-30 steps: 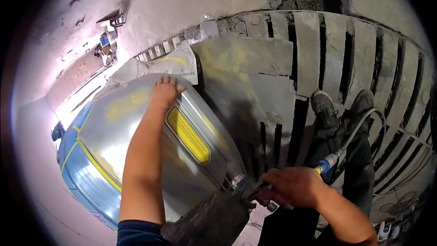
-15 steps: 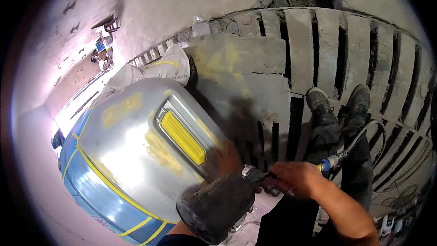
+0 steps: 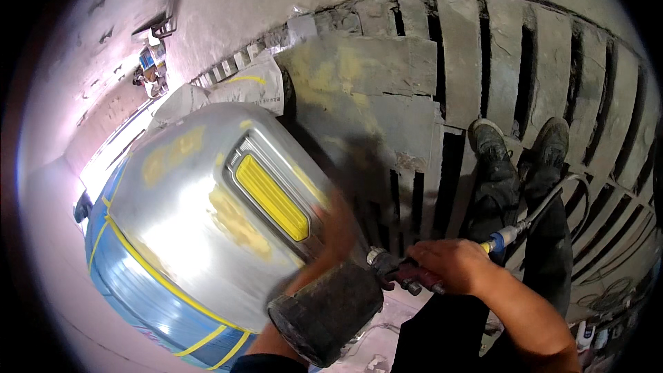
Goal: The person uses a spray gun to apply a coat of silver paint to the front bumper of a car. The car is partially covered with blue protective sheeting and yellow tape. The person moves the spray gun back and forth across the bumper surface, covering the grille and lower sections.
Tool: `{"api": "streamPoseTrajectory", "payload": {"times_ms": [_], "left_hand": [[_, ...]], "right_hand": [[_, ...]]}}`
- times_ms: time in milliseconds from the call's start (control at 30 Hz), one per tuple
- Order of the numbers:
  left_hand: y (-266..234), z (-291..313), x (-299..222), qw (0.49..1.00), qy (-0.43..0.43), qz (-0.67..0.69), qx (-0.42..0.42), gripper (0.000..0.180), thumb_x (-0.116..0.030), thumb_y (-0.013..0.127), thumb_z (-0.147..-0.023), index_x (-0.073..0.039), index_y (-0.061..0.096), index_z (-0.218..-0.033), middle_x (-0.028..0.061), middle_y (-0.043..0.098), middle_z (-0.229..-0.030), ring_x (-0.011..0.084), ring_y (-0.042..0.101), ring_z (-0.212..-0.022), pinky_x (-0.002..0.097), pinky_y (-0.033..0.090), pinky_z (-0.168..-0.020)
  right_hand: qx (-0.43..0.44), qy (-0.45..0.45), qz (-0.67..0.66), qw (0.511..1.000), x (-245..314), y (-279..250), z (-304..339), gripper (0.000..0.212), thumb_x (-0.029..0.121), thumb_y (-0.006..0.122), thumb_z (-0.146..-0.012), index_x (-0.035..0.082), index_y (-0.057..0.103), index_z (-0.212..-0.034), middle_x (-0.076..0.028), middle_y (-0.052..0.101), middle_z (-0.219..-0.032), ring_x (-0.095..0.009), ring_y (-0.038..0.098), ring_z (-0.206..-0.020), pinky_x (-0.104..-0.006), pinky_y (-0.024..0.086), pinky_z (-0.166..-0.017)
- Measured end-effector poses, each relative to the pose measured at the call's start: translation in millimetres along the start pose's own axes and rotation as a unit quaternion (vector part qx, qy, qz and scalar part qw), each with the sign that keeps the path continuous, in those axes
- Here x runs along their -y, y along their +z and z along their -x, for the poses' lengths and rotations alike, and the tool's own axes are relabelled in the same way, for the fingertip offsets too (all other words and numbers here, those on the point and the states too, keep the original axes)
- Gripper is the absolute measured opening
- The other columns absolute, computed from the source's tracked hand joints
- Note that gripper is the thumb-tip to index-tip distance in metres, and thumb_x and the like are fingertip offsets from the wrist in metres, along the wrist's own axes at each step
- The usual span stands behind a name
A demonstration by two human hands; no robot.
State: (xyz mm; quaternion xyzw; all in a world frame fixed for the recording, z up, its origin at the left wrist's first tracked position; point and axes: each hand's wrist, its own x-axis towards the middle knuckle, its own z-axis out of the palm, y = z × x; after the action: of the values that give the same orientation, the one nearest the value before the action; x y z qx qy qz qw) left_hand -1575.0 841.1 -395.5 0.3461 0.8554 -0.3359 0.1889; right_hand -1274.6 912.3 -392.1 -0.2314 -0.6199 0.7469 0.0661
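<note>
My right hand (image 3: 452,262) is wrapped round the reddish, dirt-covered body of a spray gun (image 3: 421,280). The gun's dark cup (image 3: 324,314) hangs in front of my left forearm and hides part of it. From the gun's handle, a fitting with a blue collar (image 3: 498,240) leads to an air hose. My left hand (image 3: 337,228) is over the right side of a rounded silver vehicle panel (image 3: 173,207), beside a recess covered in yellow tape (image 3: 271,197). Motion smears its fingers, so contact with the panel is unclear. Yellowish patches (image 3: 238,224) mark the silver surface.
Blue masking film (image 3: 148,290), edged with yellow tape, covers the vehicle's lower left. Pale masking paper (image 3: 242,93) lies beyond the panel. My feet (image 3: 494,148) stand on slatted floor (image 3: 463,62) with dark gaps. The air hose (image 3: 583,197) loops by my legs; cables lie at the right.
My left hand has shifted up and slightly left along the panel's side, showing more forearm. The panel sits a little higher and further left in view. My right hand still holds the spray gun.
</note>
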Motion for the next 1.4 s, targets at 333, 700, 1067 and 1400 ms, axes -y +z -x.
{"api": "streamPoseTrajectory", "payload": {"times_ms": [333, 700, 1067, 1400], "left_hand": [[-99, -128, -6, 0.787, 0.281, -0.548, -0.035, 0.064, -0.047, 0.047, -0.086, -0.001, 0.046, -0.131, 0.0180, 0.040, -0.139, 0.0333, 0.030, -0.134, 0.0480, 0.012, -0.113], [-50, -88, -43, 0.657, 0.204, -0.717, 0.115, 0.080, -0.061, 0.028, -0.090, -0.001, 0.026, -0.143, 0.0176, 0.020, -0.150, 0.0360, 0.012, -0.140, 0.0490, 0.006, -0.112], [-15, 44, 33, 0.618, 0.410, -0.652, 0.160, 0.063, -0.046, 0.041, -0.091, -0.003, 0.041, -0.136, 0.0141, 0.033, -0.146, 0.0333, 0.025, -0.136, 0.0472, 0.009, -0.113], [54, 32, 36, 0.612, 0.300, -0.728, 0.075, 0.064, -0.045, 0.034, -0.093, -0.001, 0.034, -0.139, 0.0182, 0.026, -0.148, 0.0330, 0.017, -0.139, 0.0466, 0.009, -0.113]], "right_hand": [[0.074, 0.033, 0.009, 0.997, 7, -13, -8, 0.044, 0.037, 0.050, -0.089, 0.013, 0.048, -0.126, -0.006, 0.055, -0.122, -0.027, 0.059, -0.103, -0.0398, 0.050, -0.084], [0.075, 0.016, 0.016, 0.997, -15, -7, 6, 0.042, 0.041, 0.046, -0.091, 0.012, 0.052, -0.121, -0.008, 0.058, -0.118, -0.029, 0.061, -0.100, -0.0418, 0.051, -0.081], [0.043, -0.058, 0.090, 0.993, -35, 20, 67, 0.043, 0.034, 0.058, -0.082, 0.014, 0.054, -0.120, -0.006, 0.060, -0.116, -0.027, 0.063, -0.094, -0.0401, 0.054, -0.072], [0.000, -0.079, 0.148, 0.986, -42, 71, 72, 0.044, 0.021, 0.066, -0.070, 0.011, 0.058, -0.112, -0.005, 0.065, -0.102, -0.025, 0.066, -0.083, -0.0386, 0.054, -0.064]]}}
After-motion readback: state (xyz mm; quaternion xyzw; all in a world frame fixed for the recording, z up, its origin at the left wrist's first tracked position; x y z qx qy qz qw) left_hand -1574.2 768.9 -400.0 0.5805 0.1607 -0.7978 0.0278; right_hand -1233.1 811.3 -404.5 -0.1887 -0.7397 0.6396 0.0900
